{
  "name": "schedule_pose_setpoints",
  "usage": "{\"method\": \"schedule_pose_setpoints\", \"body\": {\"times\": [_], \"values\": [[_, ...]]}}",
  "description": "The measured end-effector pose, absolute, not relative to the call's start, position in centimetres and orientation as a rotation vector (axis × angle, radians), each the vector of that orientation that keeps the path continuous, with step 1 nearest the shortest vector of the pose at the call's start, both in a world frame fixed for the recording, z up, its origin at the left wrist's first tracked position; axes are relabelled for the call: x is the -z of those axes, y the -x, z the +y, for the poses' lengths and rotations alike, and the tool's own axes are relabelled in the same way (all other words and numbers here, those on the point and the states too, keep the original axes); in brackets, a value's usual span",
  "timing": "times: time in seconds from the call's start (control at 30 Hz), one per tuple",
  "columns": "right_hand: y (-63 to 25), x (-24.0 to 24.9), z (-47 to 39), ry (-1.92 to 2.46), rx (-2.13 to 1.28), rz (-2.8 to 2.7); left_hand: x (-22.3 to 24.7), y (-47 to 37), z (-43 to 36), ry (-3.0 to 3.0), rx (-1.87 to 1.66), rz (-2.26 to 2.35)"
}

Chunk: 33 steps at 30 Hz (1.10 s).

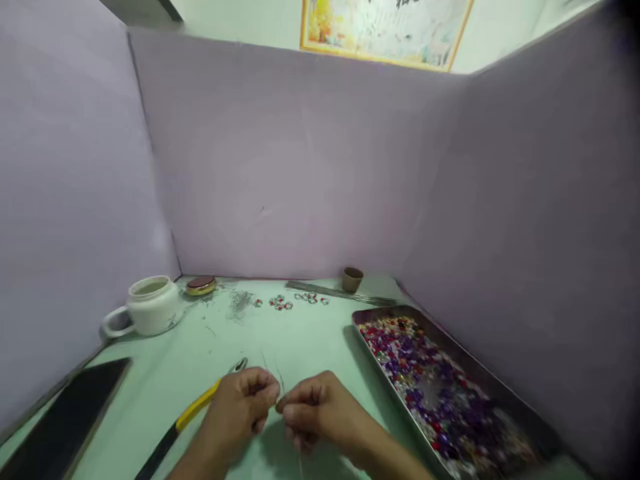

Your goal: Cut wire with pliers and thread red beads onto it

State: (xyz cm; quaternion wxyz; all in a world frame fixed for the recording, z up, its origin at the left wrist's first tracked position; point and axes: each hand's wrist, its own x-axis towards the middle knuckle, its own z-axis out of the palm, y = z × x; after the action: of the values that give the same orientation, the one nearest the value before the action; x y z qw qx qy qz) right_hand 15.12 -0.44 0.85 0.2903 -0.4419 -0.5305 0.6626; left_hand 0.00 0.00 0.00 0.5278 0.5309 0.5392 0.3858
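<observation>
Both bare hands sit lowest in view, meeting over the pale green tabletop (300, 333): the left hand (240, 410) and the right hand (320, 410) are curled, their fingertips pinched together where they meet, apparently around a thin wire (280, 380) that rises faintly between them and trails down toward the bottom edge (it is too fine and blurred to say exactly how it is held). Just behind the left hand lie pliers with yellow and black handles (193, 413), their metal nose pointing away from the camera beside the knuckles. Off to the left, near the lower corner, a flat black rectangular slab (65, 420) rests on the table. To the right, well clear of the hands, a long metal tray (480, 373) holds a dense heap of small red, purple and clear beads (430, 393). Farther back, a white ceramic cup with a handle (147, 307) stands near the left partition, a small round tin with a dark red lid (201, 285) just beside it. A few loose red and clear beads (283, 303) are scattered mid-table, with long thin metal rods (340, 293) and a small brown cup (353, 279) near the lilac partition wall (300, 167).
</observation>
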Motion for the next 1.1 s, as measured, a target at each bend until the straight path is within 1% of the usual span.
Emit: {"method": "schedule_pose_setpoints", "body": {"times": [0.07, 0.13, 0.17, 0.27, 0.3, 0.37, 0.43, 0.5, 0.53, 0.63, 0.67, 0.7, 0.77, 0.93, 1.03, 1.1], "values": [[-15.8, -1.1, 0.0, 1.272, -1.691, -1.454, -0.4, 0.5, 0.1, -1.227, -0.954, 1.346], [-16.8, -1.3, 0.6, 1.438, -1.511, -1.573, -0.8, 0.9, 0.3, -1.19, -0.981, 1.396], [-17.5, -1.3, 0.8, 1.55, -1.307, -1.681, -1.1, 1.0, 0.3, -1.168, -0.993, 1.426], [-19.5, -1.3, 1.7, 1.888, -0.55, -2.017, -1.5, 1.2, 0.3, -1.138, -1.002, 1.458], [-20.0, -1.2, 1.8, 1.987, -0.398, -2.047, -1.6, 1.2, 0.3, -1.138, -1.002, 1.454], [-20.4, -1.2, 1.9, 2.071, -0.253, -2.058, -1.6, 1.1, 0.2, -1.146, -0.991, 1.447], [-20.0, -1.4, 1.6, 2.008, -0.226, -2.033, -1.4, 0.9, 0.1, -1.159, -0.984, 1.429], [-19.1, -1.7, 1.1, 1.849, -0.351, -1.97, -1.1, 0.8, 0.0, -1.177, -0.98, 1.386], [-18.5, -1.8, 0.8, 1.758, -0.524, -1.93, -1.0, 0.7, -0.1, -1.182, -0.979, 1.361], [-16.6, -1.9, 0.0, 1.522, -1.28, -1.694, -0.6, 0.5, -0.3, -1.183, -0.966, 1.326], [-16.0, -1.7, -0.3, 1.445, -1.45, -1.615, -0.5, 0.4, -0.3, -1.183, -0.96, 1.327], [-15.6, -1.4, -0.5, 1.396, -1.539, -1.557, -0.4, 0.4, -0.4, -1.188, -0.95, 1.33], [-14.9, -0.8, -0.8, 1.337, -1.593, -1.485, -0.1, 0.2, -0.5, -1.208, -0.933, 1.333], [-14.1, 0.9, -0.9, 1.229, -1.593, -1.424, 0.4, 0.0, -0.7, -1.251, -0.888, 1.321], [-14.6, 1.0, -0.5, 1.218, -1.606, -1.514, 0.6, 0.1, -0.8, -1.277, -0.866, 1.317], [-15.8, 0.2, 0.1, 1.28, -1.49, -1.67, 0.6, 0.3, -0.7, -1.266, -0.891, 1.306]]}}
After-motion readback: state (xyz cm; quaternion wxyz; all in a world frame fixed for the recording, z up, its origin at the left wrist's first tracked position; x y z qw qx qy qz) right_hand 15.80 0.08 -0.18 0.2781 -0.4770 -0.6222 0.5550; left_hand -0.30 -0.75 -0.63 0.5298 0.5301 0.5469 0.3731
